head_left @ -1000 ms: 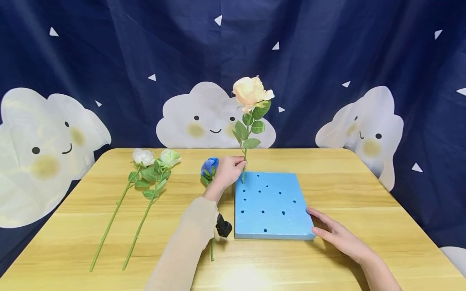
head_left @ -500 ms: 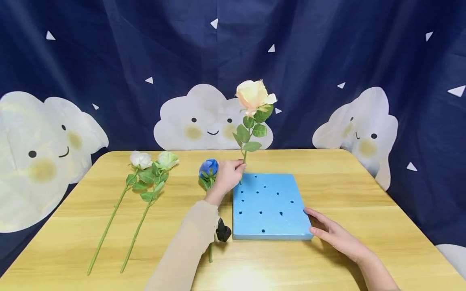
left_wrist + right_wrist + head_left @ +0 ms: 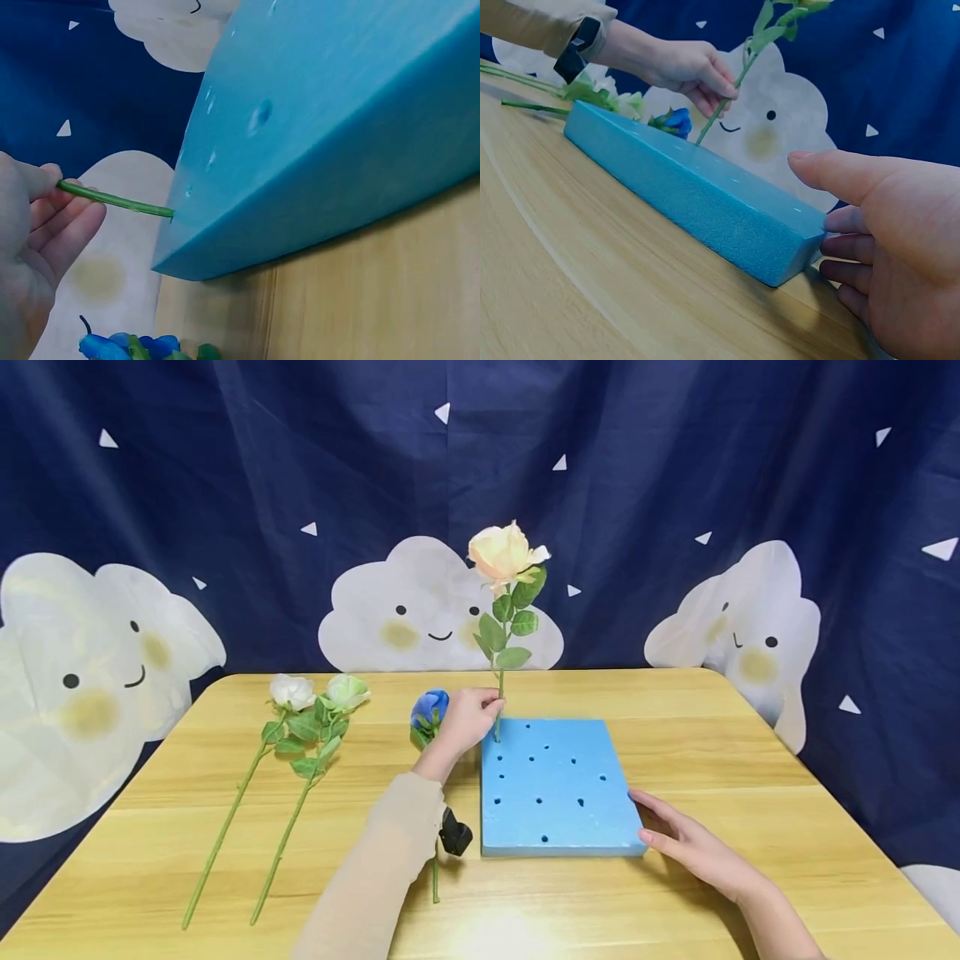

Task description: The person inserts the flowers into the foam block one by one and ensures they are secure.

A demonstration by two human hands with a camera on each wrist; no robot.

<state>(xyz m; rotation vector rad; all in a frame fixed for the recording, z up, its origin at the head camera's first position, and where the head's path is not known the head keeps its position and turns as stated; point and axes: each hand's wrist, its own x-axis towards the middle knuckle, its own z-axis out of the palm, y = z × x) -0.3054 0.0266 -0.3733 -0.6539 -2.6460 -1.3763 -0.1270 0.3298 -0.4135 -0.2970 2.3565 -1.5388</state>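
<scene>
My left hand (image 3: 468, 718) pinches the green stem of a peach artificial rose (image 3: 504, 556) between thumb and fingers. The rose stands nearly upright, and its stem's lower end meets a hole near the far left corner of a blue foam board (image 3: 558, 822). In the left wrist view the stem (image 3: 124, 202) reaches the board's face at that hole. My right hand (image 3: 697, 847) rests at the board's right edge near the front corner, fingers extended along its side. Several small holes dot the board's top. A blue rose (image 3: 430, 707) lies left of the board, partly hidden under my left forearm.
On the left of the wooden table (image 3: 150, 860) lie a white rose (image 3: 292, 692) and a pale green rose (image 3: 347, 692), stems toward the front. A black strap device (image 3: 454, 832) sits on my left wrist. A dark blue curtain (image 3: 630, 485) hangs behind the table.
The peach rose's bloom has swung slightly left, bringing the stem closer to upright. My left hand keeps its pinch at the same hole, and my right hand stays at the board's edge.
</scene>
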